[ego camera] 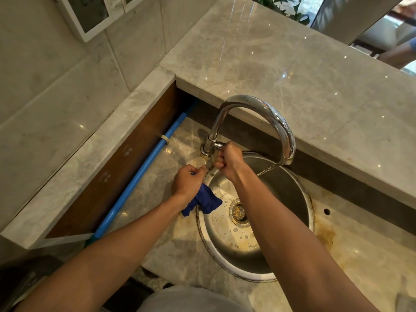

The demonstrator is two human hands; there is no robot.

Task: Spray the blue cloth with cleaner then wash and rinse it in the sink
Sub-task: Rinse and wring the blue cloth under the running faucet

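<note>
Head view: left hand grips bunched, wet blue cloth at sink rim; right hand curls around faucet handle.

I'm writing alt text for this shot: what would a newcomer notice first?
The blue cloth, bunched in the left hand over the left rim of the round steel sink. Above it, the right hand holds the tap handle at the base of the tall curved chrome faucet, and a thin stream of water runs from the spout.

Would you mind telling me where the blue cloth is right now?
In the head view, the cloth hangs from the left hand over the sink's left rim, below the tap.
</note>
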